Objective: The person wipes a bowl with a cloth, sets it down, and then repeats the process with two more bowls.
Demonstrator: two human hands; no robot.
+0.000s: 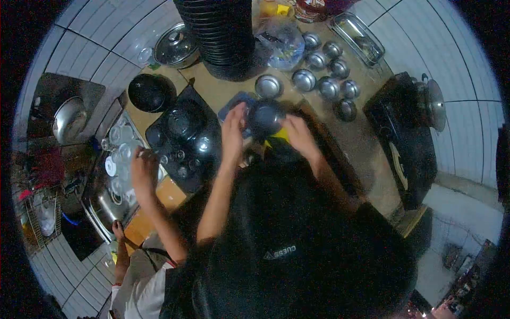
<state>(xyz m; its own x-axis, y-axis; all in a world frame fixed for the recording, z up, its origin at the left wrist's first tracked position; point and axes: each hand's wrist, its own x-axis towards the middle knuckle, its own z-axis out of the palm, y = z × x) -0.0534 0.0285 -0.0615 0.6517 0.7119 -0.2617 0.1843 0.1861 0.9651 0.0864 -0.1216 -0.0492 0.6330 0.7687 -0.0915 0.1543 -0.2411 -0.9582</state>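
Between my two hands is a small dark bowl [265, 118], its round opening facing the camera. My left hand [234, 130] is closed at the bowl's left rim, its fingers partly blurred. Pinched at the right rim is my right hand [299, 137], with a yellow cloth [277, 139] showing below the bowl beside it. A blue container [239, 101] lies just behind my left hand. Several small metal bowls [304, 80] stand on the counter beyond my hands.
A tall stack of black containers [220, 42] rises at the back. On the left, dark dishes lie on a black mat [186, 143]; a co-worker's hand [143, 167] reaches over the sink [101, 204]. A black stove [404, 138] stands right.
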